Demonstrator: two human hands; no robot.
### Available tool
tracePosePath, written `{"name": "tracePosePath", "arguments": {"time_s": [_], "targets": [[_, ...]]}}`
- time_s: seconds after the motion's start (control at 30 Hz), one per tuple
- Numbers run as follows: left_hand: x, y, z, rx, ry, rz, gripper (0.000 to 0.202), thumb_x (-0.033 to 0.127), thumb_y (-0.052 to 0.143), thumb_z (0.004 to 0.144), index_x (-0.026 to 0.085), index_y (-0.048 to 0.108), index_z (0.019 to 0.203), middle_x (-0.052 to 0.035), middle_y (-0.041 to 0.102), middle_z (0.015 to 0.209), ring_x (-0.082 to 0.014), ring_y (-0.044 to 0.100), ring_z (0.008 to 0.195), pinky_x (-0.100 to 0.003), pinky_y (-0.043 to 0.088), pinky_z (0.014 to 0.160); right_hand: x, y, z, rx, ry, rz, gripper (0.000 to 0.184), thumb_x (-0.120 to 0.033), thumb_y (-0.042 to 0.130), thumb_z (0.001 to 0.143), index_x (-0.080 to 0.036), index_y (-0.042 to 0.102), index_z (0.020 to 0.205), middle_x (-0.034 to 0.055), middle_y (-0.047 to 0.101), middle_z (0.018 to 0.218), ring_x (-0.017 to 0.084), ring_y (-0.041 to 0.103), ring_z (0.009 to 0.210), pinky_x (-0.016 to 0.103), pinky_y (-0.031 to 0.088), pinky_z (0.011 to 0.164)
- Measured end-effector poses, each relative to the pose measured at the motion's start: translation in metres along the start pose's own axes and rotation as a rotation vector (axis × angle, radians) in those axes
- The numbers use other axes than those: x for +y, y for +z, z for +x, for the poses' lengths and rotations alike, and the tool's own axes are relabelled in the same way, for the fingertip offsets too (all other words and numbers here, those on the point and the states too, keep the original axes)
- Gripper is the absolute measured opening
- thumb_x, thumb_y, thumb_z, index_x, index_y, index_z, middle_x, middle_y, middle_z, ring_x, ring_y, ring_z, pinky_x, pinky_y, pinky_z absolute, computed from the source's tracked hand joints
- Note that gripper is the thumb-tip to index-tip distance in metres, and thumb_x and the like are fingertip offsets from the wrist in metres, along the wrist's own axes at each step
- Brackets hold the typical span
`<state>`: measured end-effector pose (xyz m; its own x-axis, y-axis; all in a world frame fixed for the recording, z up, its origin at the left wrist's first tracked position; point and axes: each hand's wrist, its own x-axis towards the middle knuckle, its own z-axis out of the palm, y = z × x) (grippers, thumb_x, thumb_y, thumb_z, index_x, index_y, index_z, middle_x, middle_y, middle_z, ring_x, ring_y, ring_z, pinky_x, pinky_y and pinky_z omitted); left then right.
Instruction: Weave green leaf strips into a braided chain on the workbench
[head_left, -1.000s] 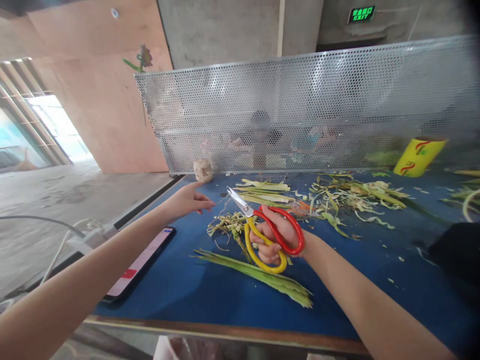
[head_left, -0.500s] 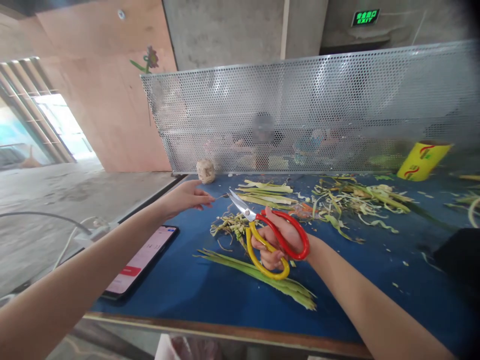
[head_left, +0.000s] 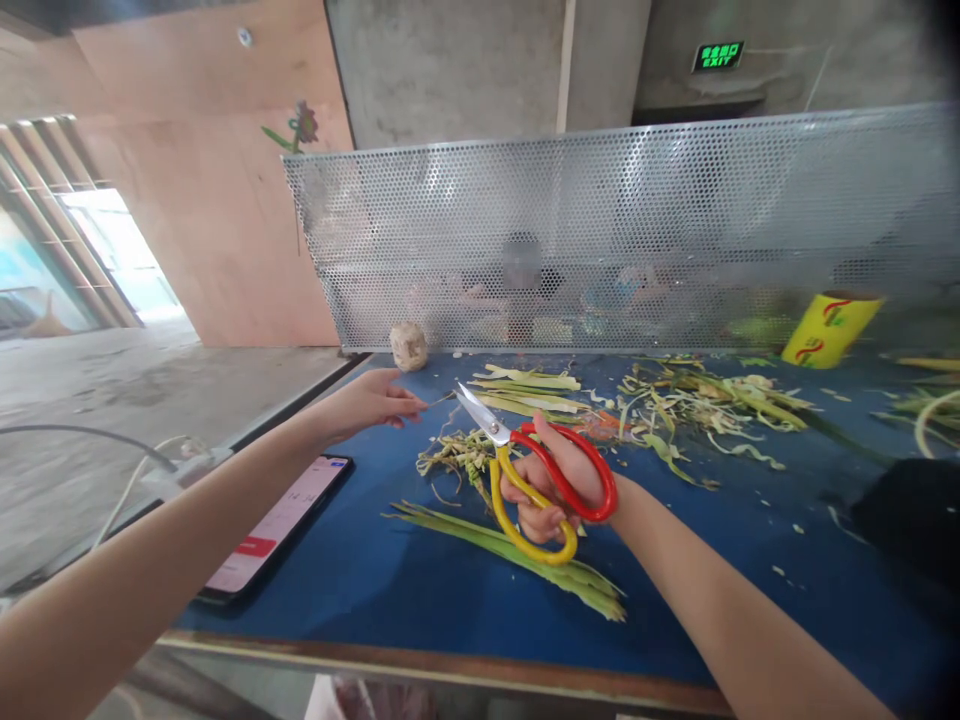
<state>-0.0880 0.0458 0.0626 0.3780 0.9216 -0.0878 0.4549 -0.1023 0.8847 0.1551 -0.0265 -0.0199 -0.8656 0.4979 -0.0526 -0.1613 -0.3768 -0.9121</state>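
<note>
My right hand (head_left: 551,480) is wrapped round the handles of a pair of scissors (head_left: 489,418), one handle red and one yellow. The blades are nearly together and point up and left. To their left, my left hand (head_left: 375,405) has its fingertips pinched on what looks like a thin stringy strand (head_left: 439,400) reaching toward the blade tips. Below the blades lies a small heap of pale root-like trimmings (head_left: 459,455). Long green stalks (head_left: 517,552) lie flat nearer the front edge, partly behind the scissors. More flat pale-green strips (head_left: 529,385) lie beyond the blades.
A phone (head_left: 281,530) with a lit screen lies at the left. Peelings (head_left: 712,400) are strewn over the blue table (head_left: 420,620). A yellow roll (head_left: 832,330) and a whitish block (head_left: 409,346) stand by the perforated metal screen (head_left: 450,220), with a person behind it.
The view has shifted slightly. Both hands keep nearly the same pose; the scissors are still held and their blades look about the same.
</note>
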Motion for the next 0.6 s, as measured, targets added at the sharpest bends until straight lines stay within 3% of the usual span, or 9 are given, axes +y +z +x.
{"name": "tracePosePath", "arguments": {"time_s": [0.17, 0.43, 0.6], "targets": [[0.01, 0.005, -0.006, -0.06, 0.011, 0.035, 0.086, 0.029, 0.068, 0.067, 0.015, 0.018, 0.136, 0.0012, 0.064, 0.072, -0.0132, 0.06, 0.07, -0.024, 0.044, 0.06, 0.0, 0.003, 0.005, -0.036, 0.071, -0.032, 0.089, -0.084, -0.013, 0.053, -0.016, 0.043, 0.068, -0.0018, 0.039, 0.038, 0.01, 0.033, 0.033, 0.019, 0.017, 0.028], [0.018, 0.012, -0.013, -0.126, 0.009, 0.031, 0.093, 0.028, 0.067, 0.067, 0.012, 0.01, 0.139, 0.0003, 0.064, 0.072, -0.013, 0.058, 0.067, -0.024, 0.042, 0.061, 0.003, -0.001, 0.007, -0.034, -0.042, -0.058, 0.085, -0.083, -0.014, 0.054, -0.018, 0.04, 0.059, -0.0038, 0.037, 0.031, 0.007, 0.028, 0.026, 0.022, 0.022, 0.032], [0.02, 0.013, -0.012, -0.101, -0.022, 0.018, 0.092, 0.028, 0.066, 0.068, 0.014, 0.008, 0.139, 0.0009, 0.064, 0.07, -0.0132, 0.059, 0.066, -0.024, 0.042, 0.061, 0.003, -0.003, 0.005, 0.007, -0.019, -0.077, 0.087, -0.082, -0.016, 0.054, -0.018, 0.041, 0.062, -0.0036, 0.037, 0.033, 0.009, 0.032, 0.029, 0.022, 0.022, 0.033]]}}
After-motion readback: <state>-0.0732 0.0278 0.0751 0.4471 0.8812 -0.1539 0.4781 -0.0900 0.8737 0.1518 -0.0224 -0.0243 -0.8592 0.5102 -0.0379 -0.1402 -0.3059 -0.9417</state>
